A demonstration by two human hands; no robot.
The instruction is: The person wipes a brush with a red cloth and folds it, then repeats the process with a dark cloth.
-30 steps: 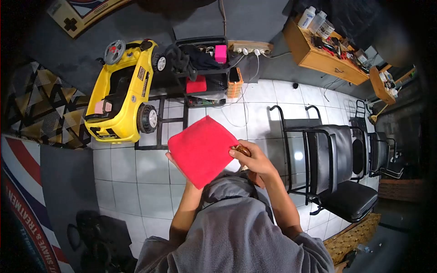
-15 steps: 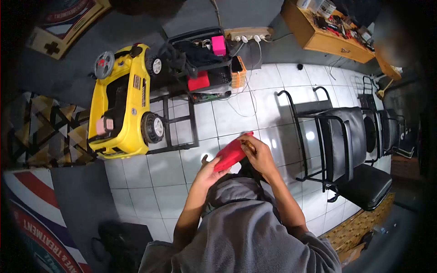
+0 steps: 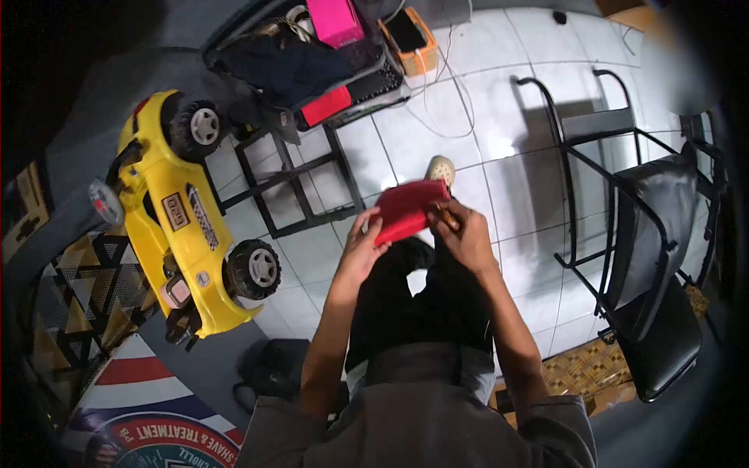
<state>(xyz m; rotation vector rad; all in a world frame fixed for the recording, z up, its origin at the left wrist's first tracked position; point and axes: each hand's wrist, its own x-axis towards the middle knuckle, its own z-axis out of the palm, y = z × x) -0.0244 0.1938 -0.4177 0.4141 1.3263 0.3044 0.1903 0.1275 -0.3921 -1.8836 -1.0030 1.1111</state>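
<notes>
A flat red piece point(image 3: 406, 209), perhaps cloth or a pouch, is held out in front of my body between both hands. My left hand point(image 3: 363, 251) grips its lower left edge, thumb over the near face. At its right end, my right hand point(image 3: 466, 238) has its fingers closed around a small brown-orange object point(image 3: 446, 217), too small to name, close against the red piece. Beyond the red piece, a beige shoe point(image 3: 441, 171) shows on the tiled floor.
A yellow toy car point(image 3: 175, 210) stands at the left beside a black metal frame point(image 3: 355, 179). A dark shelf cart point(image 3: 367, 93) holds a pink box point(image 3: 335, 22). An orange basket point(image 3: 425, 58) and cables lie behind. A black chair point(image 3: 651, 226) stands at the right.
The view has tilted down and shifted, so the car and chair look larger and nearer. The red piece now appears broader and flatter, and a shoe has come into view. Both hands keep their hold.
</notes>
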